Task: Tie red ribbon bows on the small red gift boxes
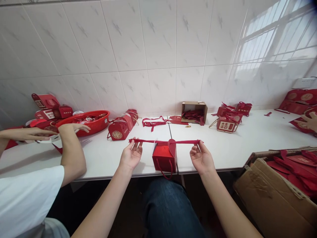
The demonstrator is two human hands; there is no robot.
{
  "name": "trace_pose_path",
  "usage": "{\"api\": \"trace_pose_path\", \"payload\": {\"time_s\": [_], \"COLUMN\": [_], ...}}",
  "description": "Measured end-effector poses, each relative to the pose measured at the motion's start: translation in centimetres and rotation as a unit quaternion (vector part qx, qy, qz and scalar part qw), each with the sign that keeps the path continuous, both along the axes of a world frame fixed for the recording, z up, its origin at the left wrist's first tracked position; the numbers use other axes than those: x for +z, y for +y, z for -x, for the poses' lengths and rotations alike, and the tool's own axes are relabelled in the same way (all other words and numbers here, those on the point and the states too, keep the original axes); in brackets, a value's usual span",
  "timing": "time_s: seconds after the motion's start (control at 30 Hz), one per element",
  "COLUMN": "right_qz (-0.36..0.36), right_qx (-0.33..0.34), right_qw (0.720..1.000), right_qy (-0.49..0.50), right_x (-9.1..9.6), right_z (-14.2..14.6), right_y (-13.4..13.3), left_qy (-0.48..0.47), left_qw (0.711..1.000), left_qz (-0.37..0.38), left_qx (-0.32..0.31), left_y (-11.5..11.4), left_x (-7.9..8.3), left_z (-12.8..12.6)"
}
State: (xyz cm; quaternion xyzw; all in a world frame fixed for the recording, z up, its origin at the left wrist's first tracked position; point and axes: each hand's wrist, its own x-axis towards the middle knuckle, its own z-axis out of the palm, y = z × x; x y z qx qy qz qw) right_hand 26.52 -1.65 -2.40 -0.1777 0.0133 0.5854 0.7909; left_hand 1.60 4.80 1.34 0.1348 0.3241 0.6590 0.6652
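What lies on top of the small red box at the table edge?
A red ribbon is stretched over the top of the red box, its ends pinched by the left hand and right hand. A rounded red flap covers its middle; the box's inside is hidden.

box (pixel 164 159) on table (pixel 247 138), basket (pixel 85 123) left

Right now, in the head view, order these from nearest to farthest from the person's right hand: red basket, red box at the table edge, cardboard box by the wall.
1. Red box, just left of the right hand, under the ribbon it holds.
2. Cardboard box, farther back, slightly left.
3. Red basket, far left.
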Motion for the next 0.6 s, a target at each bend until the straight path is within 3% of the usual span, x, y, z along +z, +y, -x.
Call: {"api": "trace_pose_path", "payload": {"time_s": [0.17,0.43,0.6], "right_qz": [0.004,0.067,0.060], "right_qx": [-0.028,0.001,-0.025], "right_qw": [1.000,0.998,0.997], "right_qy": [-0.011,0.012,-0.033], "right_x": [0.3,-1.0,-0.8], "right_z": [-0.4,-0.4,-0.6], "right_y": [0.0,-0.1,0.2], "left_qy": [-0.012,-0.003,0.028], "left_qw": [1.000,0.997,0.995], "left_qz": [0.007,0.054,0.001], "left_qx": [0.025,0.051,0.097], "left_y": [0.1,-0.8,-0.5], "left_x": [0.1,-2.0,-0.4], "left_z": [0.3,0.4,0.6]}}
